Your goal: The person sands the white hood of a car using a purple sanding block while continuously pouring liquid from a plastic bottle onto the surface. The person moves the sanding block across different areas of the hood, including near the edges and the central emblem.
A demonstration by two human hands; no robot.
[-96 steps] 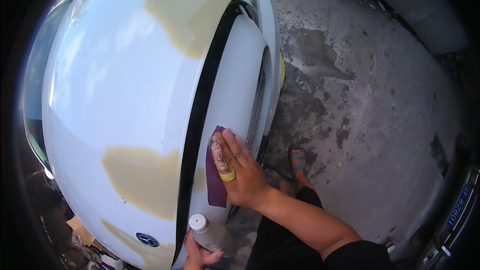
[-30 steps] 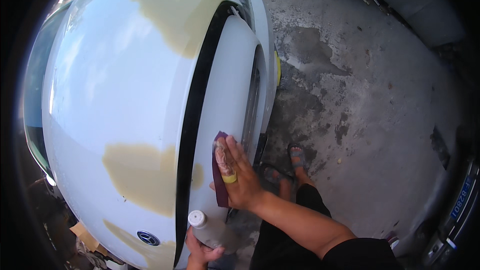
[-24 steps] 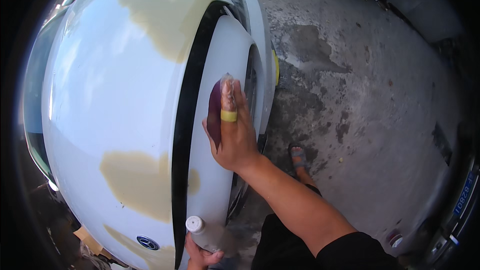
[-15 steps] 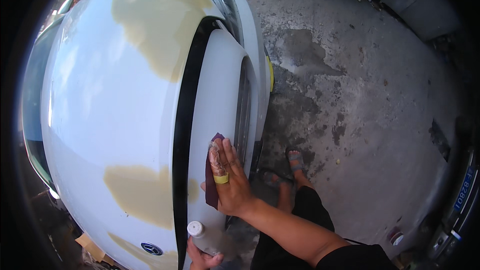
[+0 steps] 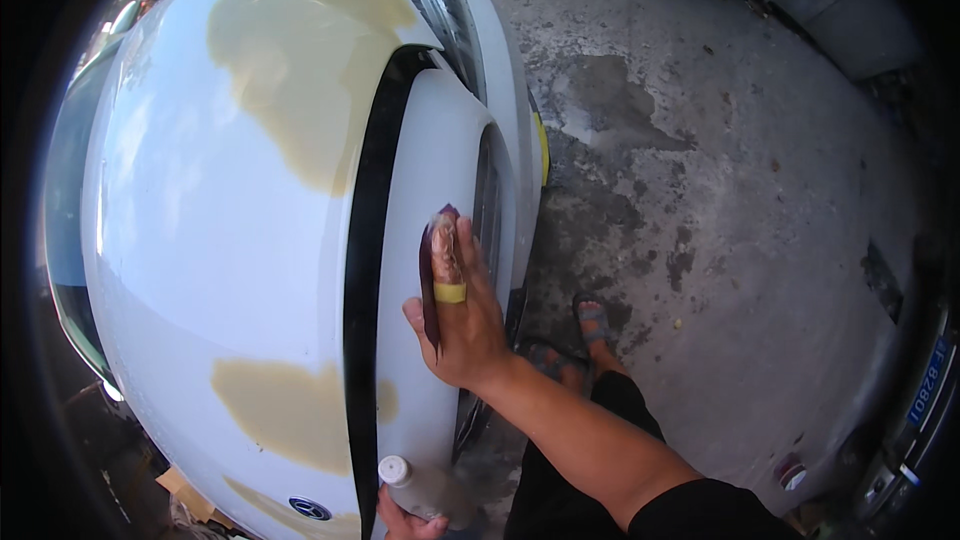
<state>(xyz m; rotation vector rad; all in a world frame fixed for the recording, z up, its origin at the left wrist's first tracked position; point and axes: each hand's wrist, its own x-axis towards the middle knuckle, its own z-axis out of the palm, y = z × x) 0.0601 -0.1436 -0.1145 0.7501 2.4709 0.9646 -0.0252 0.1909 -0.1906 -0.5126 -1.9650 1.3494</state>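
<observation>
The right hand (image 5: 465, 325) lies flat with fingers together, pressing a dark purple sheet of sandpaper (image 5: 430, 270) against the white bumper panel (image 5: 425, 160) of the car, just beside the black gap under the hood (image 5: 230, 220); this looks like the sanding step. The left hand (image 5: 405, 520) has its grip closed round a clear plastic bottle (image 5: 425, 490) with a white cap, low by the bumper. The next stroke likely calls for even, flat pressure along the curved panel.

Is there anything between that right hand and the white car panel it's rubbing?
Yes: a dark purple sanding sheet lies flat under the right hand, pressed against the white bumper panel. Nothing else visible comes between them. The left hand holds a small bottle lower down, clear of that spot.
</observation>
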